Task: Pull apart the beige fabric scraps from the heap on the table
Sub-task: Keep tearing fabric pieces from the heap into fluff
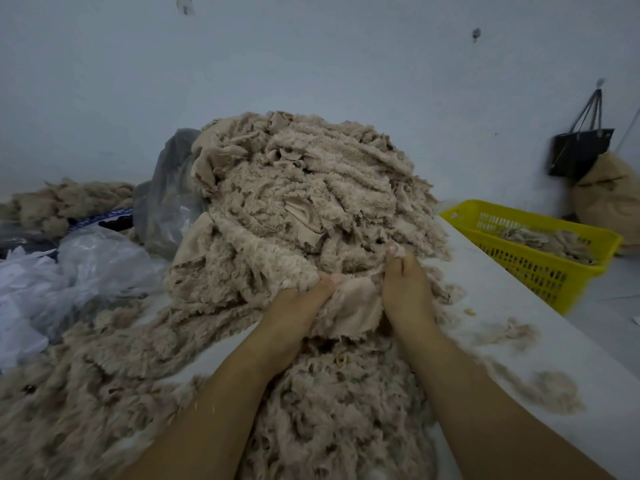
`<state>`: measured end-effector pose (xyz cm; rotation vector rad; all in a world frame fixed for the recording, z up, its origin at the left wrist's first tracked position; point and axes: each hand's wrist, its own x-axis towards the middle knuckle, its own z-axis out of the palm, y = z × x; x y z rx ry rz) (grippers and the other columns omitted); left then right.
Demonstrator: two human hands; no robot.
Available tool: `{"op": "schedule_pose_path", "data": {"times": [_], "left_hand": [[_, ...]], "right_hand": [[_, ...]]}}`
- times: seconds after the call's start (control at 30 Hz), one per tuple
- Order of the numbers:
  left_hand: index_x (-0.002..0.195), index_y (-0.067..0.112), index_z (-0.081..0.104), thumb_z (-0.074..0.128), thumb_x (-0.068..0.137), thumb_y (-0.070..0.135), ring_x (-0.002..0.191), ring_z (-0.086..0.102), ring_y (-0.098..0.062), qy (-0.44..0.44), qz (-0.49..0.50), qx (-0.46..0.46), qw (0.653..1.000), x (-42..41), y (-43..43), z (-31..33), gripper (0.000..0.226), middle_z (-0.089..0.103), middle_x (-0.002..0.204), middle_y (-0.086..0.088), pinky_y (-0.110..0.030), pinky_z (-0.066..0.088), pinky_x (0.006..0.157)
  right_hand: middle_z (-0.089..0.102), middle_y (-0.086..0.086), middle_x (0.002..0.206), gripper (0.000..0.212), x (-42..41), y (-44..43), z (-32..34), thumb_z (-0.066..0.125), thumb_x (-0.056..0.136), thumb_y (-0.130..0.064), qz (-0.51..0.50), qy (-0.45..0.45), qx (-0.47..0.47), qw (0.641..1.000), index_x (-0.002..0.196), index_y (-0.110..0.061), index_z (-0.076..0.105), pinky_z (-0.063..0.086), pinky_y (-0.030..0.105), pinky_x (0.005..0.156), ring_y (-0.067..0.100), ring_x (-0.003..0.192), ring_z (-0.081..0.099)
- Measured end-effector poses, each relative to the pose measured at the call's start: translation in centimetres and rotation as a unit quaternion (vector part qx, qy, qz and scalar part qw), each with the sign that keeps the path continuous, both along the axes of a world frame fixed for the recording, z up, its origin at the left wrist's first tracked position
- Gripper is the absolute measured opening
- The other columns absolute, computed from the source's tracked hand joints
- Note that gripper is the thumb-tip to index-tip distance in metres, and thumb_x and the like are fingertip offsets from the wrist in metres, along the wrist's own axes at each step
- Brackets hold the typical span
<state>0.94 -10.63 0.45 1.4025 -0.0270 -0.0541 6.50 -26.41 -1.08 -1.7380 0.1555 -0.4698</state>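
On the white table point(540, 327) against a pale wall, we see the heap point(301, 202) of beige scraps; our left hand point(298, 306) and right hand point(405, 289) each grip one smooth scrap point(353, 306) at its near edge

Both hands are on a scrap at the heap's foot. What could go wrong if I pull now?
1. The left hand and right hand grip a smooth beige fabric scrap at the foot of the tall heap of fluffy beige scraps; tugging may bring the heap sliding toward you.
2. Loose beige fluff lies near the white table's right edge and could be swept off.
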Motion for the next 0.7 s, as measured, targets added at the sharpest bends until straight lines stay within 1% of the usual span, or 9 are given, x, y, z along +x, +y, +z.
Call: {"op": "schedule_pose_path", "data": {"times": [0.07,0.17,0.23,0.3,0.4,0.5,0.57,0.63,0.7], "left_hand": [[0.071,0.014,0.08,0.077,0.074,0.029,0.07,0.071,-0.018,0.006,-0.007,-0.079,0.997,-0.2,0.4,0.8,0.015,0.074,0.076,-0.008,-0.025,0.056,0.061],[0.065,0.015,0.079,0.077,0.072,0.035,0.066,0.07,-0.021,0.005,0.055,-0.138,0.989,0.0,1.6,1.4,0.022,0.073,0.071,-0.008,-0.033,0.058,0.061],[0.061,0.016,0.075,0.072,0.085,0.045,0.07,0.069,-0.022,0.011,0.132,0.0,0.991,0.6,1.5,0.5,0.037,0.072,0.071,-0.005,-0.035,0.057,0.072],[0.066,0.024,0.074,0.062,0.093,0.051,0.073,0.067,-0.014,-0.027,0.135,0.201,0.97,0.6,0.8,-0.3,0.039,0.073,0.069,0.004,-0.027,0.054,0.072],[0.095,0.014,0.073,0.049,0.102,0.043,0.089,0.067,-0.02,-0.094,0.064,0.369,0.922,1.1,0.1,-1.4,0.039,0.073,0.091,-0.006,-0.039,0.055,0.084],[0.102,0.008,0.067,0.045,0.104,0.03,0.086,0.064,-0.026,-0.109,0.008,0.485,0.868,1.6,0.2,-1.6,0.032,0.069,0.095,-0.01,-0.046,0.054,0.08],[0.111,0.013,0.064,0.045,0.103,0.021,0.085,0.064,-0.024,-0.15,-0.043,0.496,0.854,1.5,0.2,-1.6,0.022,0.068,0.094,-0.006,-0.045,0.054,0.075],[0.102,0.018,0.065,0.046,0.099,0.024,0.077,0.065,-0.018,-0.163,-0.054,0.446,0.878,1.1,0.0,-1.5,0.019,0.069,0.084,-0.002,-0.041,0.053,0.068],[0.086,0.018,0.068,0.048,0.089,0.033,0.069,0.065,-0.011,-0.16,-0.052,0.378,0.911,0.8,-0.2,-1.3,0.025,0.07,0.074,0.001,-0.034,0.052,0.061]], "right_hand": [[0.054,0.017,0.137,0.044,0.1,-0.8,0.4,0.029,0.108,-0.031,-0.058,0.025,0.041,0.997,0.14,-0.005,0.048,0.039,0.034,0.089,0.033,0.119,0.053],[0.057,0.021,0.116,0.037,0.1,-2.5,1.0,0.033,0.107,-0.031,-0.088,0.056,0.038,0.994,0.121,-0.003,0.054,0.044,0.039,0.076,0.028,0.092,0.056],[0.049,0.014,0.088,0.026,-0.4,-1.8,1.3,0.042,0.103,-0.03,-0.063,0.01,-0.009,0.998,0.091,-0.007,0.049,0.036,0.038,0.06,0.025,0.07,0.046],[0.044,0.013,0.082,0.033,-1.2,-0.2,1.3,0.048,0.099,-0.032,-0.013,-0.079,-0.06,0.995,0.077,-0.008,0.044,0.032,0.038,0.063,0.026,0.074,0.043],[0.053,-0.018,0.087,0.026,-2.9,1.8,1.8,0.043,0.099,-0.052,0.117,-0.152,-0.101,0.976,0.079,-0.037,0.05,0.036,0.01,0.066,-0.003,0.08,0.05],[0.055,-0.029,0.09,0.017,-3.5,2.9,1.5,0.047,0.092,-0.065,0.262,-0.076,-0.16,0.949,0.083,-0.05,0.047,0.039,0.009,0.065,-0.01,0.083,0.054],[0.056,-0.03,0.098,0.019,-3.1,2.9,1.0,0.054,0.093,-0.059,0.3,-0.036,-0.148,0.942,0.087,-0.044,0.044,0.043,0.011,0.067,-0.019,0.088,0.052],[0.061,-0.019,0.102,0.022,-2.6,2.6,0.7,0.054,0.098,-0.047,0.287,-0.045,-0.143,0.946,0.086,-0.032,0.043,0.049,0.021,0.079,-0.021,0.095,0.05],[0.063,-0.014,0.092,0.024,-2.6,2.4,0.8,0.05,0.101,-0.041,0.28,-0.053,-0.156,0.946,0.082,-0.028,0.045,0.047,0.018,0.076,-0.014,0.084,0.055]]}}
